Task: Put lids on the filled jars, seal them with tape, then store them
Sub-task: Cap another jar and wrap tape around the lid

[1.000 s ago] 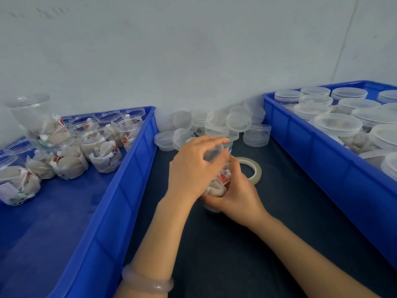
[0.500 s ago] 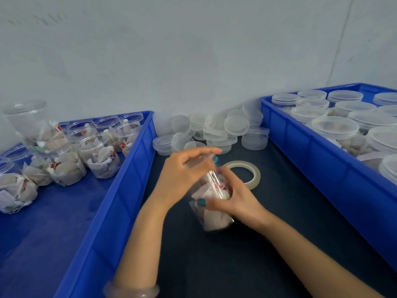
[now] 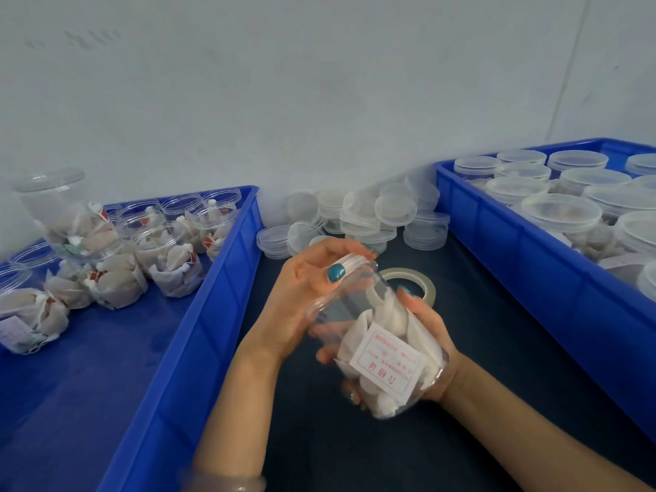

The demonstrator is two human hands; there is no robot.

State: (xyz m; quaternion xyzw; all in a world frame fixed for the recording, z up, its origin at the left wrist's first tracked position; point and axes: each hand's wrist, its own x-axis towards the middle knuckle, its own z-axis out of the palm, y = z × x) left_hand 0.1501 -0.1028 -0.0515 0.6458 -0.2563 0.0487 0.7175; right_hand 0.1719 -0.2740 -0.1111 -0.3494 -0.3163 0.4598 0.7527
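Observation:
A clear plastic jar holding white packets and a red-printed label lies tilted on its side above the dark mat. My right hand cradles its lower body from underneath. My left hand grips the clear lid at the jar's mouth, thumb on top. Just behind the jar, a roll of clear tape lies flat on the mat. Loose clear lids are piled against the wall.
A blue bin on the left holds several open filled jars. Another blue bin on the right holds several lidded jars. A white wall runs behind everything.
The jar has gone from upright to tilted on its side and nearer me, its label now facing up. My left hand stays on the lid; my right hand has slid under the jar's body.

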